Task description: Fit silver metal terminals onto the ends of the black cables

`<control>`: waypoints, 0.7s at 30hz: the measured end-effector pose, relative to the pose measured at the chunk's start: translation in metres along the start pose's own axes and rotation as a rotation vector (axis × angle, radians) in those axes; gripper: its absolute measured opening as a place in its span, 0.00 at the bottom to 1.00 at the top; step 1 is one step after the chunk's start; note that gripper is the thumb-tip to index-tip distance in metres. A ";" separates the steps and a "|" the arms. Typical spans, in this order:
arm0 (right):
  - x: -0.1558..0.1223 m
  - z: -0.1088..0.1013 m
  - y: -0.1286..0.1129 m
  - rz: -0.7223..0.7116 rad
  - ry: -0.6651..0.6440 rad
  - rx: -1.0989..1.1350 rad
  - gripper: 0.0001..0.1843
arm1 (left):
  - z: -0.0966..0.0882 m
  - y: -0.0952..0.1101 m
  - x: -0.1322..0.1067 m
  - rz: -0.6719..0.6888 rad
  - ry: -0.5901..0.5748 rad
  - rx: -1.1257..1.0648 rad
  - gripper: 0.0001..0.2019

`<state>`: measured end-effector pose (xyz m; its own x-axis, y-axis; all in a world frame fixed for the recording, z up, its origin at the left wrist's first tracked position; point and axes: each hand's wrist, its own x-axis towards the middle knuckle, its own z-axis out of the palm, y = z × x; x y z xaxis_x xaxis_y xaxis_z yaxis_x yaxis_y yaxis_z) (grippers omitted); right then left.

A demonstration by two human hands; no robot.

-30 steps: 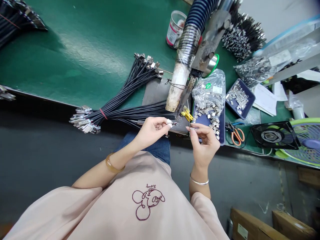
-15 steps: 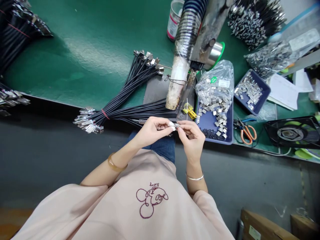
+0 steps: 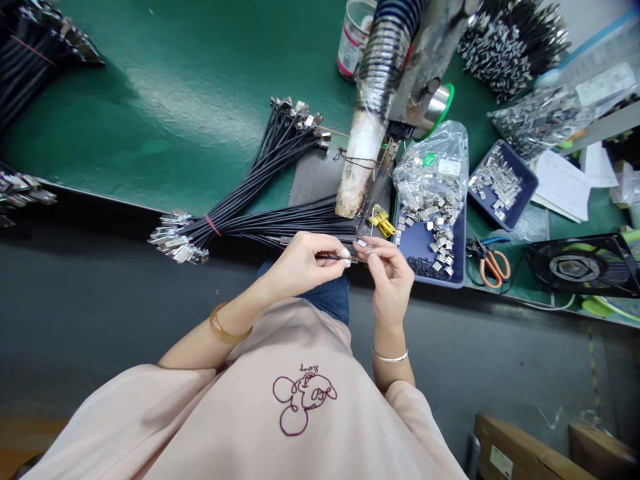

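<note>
The left hand (image 3: 303, 265) is pinched shut on a thin black wire (image 3: 327, 256), with the thumb and fingers closed near the wire's end. The right hand (image 3: 393, 280) has its thumb and first finger closed on a little metal piece (image 3: 361, 245) right at that end. Both hands are held close together, just over the near edge of the green table (image 3: 175, 100). The wire looks light and bendy, so it would flop if held far back. It is best held close to its tip, as the left hand does. The metal piece looks tiny, hard and smooth (easy to drop, I think). It is best pinched by its flat sides with the fingertips. Just past the right hand lies a blue tray (image 3: 416, 243) with many loose shiny metal pieces in it and a small pile of black bits (image 3: 425, 268) near its front edge. A clear bag (image 3: 433, 167), stuffed with more of the same shiny pieces, rests on the back part of that tray. A second blue tray (image 3: 529, 181) further right holds a smaller heap of metal pieces. A white and red jar (image 3: 354, 40) stands at the back, and I cannot tell what is in it. A big bundle of black wires (image 3: 250, 223) lies to the left of the hands, tied with a red band.
</note>
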<state>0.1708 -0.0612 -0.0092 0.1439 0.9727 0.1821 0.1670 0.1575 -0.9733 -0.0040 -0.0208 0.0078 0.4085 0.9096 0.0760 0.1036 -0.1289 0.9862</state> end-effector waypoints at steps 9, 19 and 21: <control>-0.001 -0.002 -0.003 -0.283 0.201 -0.369 0.01 | 0.011 -0.011 0.004 -0.144 0.056 -0.270 0.06; -0.006 0.005 -0.001 -0.385 0.167 -0.372 0.06 | 0.013 -0.012 0.008 -0.209 0.092 -0.423 0.08; -0.007 0.004 0.001 -0.427 0.169 -0.406 0.05 | 0.015 -0.011 0.009 -0.203 0.121 -0.444 0.08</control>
<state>0.1656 -0.0673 -0.0118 0.1298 0.7920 0.5966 0.5980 0.4174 -0.6843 0.0120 -0.0168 -0.0046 0.3092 0.9416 -0.1332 -0.2365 0.2117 0.9483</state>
